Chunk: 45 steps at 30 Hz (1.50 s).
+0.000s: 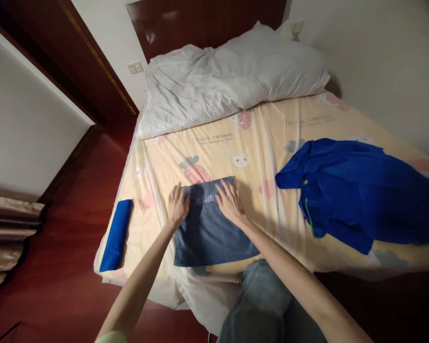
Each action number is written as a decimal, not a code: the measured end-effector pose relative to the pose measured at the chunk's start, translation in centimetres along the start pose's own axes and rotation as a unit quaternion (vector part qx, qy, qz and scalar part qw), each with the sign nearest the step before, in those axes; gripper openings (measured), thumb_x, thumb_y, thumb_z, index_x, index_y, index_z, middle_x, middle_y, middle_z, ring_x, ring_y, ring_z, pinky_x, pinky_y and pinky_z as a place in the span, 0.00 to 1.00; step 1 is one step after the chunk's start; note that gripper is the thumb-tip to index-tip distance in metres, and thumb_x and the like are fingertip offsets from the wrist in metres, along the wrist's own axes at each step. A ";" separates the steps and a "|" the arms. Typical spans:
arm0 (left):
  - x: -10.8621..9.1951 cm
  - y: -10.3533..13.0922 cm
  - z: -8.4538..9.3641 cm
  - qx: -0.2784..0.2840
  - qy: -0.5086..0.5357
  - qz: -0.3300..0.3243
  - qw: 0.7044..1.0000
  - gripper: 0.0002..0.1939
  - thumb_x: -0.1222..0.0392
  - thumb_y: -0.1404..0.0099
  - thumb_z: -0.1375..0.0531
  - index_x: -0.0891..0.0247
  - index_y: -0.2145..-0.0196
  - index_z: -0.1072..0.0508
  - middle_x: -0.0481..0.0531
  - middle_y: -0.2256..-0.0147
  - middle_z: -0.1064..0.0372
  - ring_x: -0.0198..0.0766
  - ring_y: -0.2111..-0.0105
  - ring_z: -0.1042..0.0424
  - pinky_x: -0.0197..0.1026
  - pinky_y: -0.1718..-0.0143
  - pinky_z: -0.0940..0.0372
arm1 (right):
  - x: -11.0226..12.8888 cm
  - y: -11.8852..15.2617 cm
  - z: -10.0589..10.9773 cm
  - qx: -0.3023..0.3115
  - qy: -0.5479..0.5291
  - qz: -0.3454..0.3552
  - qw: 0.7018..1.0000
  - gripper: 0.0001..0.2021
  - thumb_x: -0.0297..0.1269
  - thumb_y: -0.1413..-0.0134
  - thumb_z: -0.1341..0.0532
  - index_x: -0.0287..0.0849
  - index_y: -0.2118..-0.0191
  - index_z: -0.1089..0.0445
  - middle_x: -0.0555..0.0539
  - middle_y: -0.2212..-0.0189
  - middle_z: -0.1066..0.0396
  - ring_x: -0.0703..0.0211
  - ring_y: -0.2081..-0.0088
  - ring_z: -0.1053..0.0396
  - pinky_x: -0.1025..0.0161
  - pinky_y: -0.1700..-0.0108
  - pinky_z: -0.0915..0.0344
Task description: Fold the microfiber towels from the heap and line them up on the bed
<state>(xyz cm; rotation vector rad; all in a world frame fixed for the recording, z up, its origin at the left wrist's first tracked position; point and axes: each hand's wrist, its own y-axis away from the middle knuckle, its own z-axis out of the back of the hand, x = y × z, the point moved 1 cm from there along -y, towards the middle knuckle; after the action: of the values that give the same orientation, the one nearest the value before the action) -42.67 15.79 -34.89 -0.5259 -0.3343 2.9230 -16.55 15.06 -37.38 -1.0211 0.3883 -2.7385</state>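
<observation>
A dark blue-grey cloth [210, 238] with "HAPPY LIFE" lettering lies flat near the front edge of the bed; whether it is a shirt or a towel I cannot tell. My left hand [178, 206] rests on its far left corner, fingers stretched forward. On the far right part of the cloth my right hand [230, 202] lies with its fingers spread, beside the lettering. Both palms face down and neither hand grips anything. To the left is a narrow folded bright blue cloth [116, 236]. A rumpled blue garment [364, 195] with a collar lies to the right.
The bed [214, 150] has a pale yellow sheet with rabbit and carrot prints under a sheer cover. A bulky white quilt [232, 76] lies along the headboard [207, 24]. At left are the reddish floor [89, 190] and a curtain [7, 238].
</observation>
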 end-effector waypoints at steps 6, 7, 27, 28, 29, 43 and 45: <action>0.7 7.1 -1.7 0.040 -0.028 -0.003 0.999 0.34 0.48 0.26 0.51 0.65 0.28 0.48 0.62 0.29 0.54 0.54 0.28 0.57 0.59 0.29 0.55 | 1.4 5.1 -0.7 0.085 0.022 0.005 0.996 0.28 0.44 0.31 0.47 0.44 0.29 0.44 0.43 0.28 0.53 0.42 0.27 0.57 0.40 0.27 0.62; 1.0 8.1 -1.6 0.024 -0.030 0.020 0.999 0.34 0.48 0.26 0.52 0.66 0.28 0.49 0.63 0.29 0.54 0.55 0.29 0.56 0.60 0.30 0.55 | 1.3 5.9 -0.4 0.072 0.033 -0.006 0.997 0.28 0.43 0.31 0.48 0.43 0.29 0.44 0.42 0.27 0.55 0.42 0.27 0.58 0.39 0.27 0.62; -0.6 27.1 3.2 0.075 0.068 -0.072 0.992 0.30 0.65 0.29 0.55 0.64 0.31 0.42 0.58 0.30 0.51 0.44 0.28 0.58 0.58 0.29 0.55 | 2.1 21.2 8.9 0.091 0.011 -0.027 0.995 0.30 0.21 0.47 0.44 0.37 0.37 0.32 0.39 0.36 0.36 0.50 0.32 0.41 0.47 0.30 0.43; -0.7 26.7 3.2 0.088 0.068 -0.076 0.991 0.30 0.66 0.30 0.55 0.64 0.32 0.40 0.58 0.30 0.49 0.44 0.28 0.56 0.57 0.29 0.55 | 2.1 21.1 8.7 0.095 0.014 -0.033 0.995 0.30 0.20 0.48 0.44 0.36 0.37 0.32 0.38 0.36 0.35 0.50 0.32 0.41 0.47 0.30 0.43; -0.8 26.3 3.2 0.102 0.068 -0.077 0.990 0.30 0.67 0.31 0.55 0.65 0.33 0.38 0.58 0.31 0.48 0.44 0.29 0.54 0.56 0.29 0.54 | 2.0 20.9 8.6 0.104 0.017 -0.036 0.994 0.30 0.20 0.49 0.43 0.34 0.38 0.32 0.37 0.36 0.35 0.49 0.32 0.41 0.48 0.30 0.43; -0.3 22.6 1.9 0.097 0.056 -0.033 0.993 0.35 0.75 0.44 0.49 0.63 0.38 0.32 0.56 0.32 0.45 0.48 0.30 0.50 0.57 0.30 0.50 | 0.1 20.0 6.5 0.097 0.001 -0.037 0.995 0.33 0.15 0.55 0.49 0.36 0.42 0.28 0.40 0.39 0.31 0.54 0.35 0.37 0.52 0.31 0.40; 0.2 22.2 1.6 0.084 0.098 -0.026 0.991 0.35 0.76 0.47 0.48 0.63 0.41 0.29 0.56 0.33 0.41 0.48 0.31 0.48 0.56 0.31 0.48 | -0.3 20.0 6.4 0.084 -0.020 -0.032 0.996 0.31 0.16 0.54 0.47 0.37 0.43 0.27 0.41 0.40 0.30 0.53 0.36 0.35 0.51 0.32 0.39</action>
<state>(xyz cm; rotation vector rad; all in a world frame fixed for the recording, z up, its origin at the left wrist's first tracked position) -45.83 -5.83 -38.93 -0.7577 -0.0743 2.7848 -10.32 -4.95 -39.15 -1.0593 0.1179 -2.7443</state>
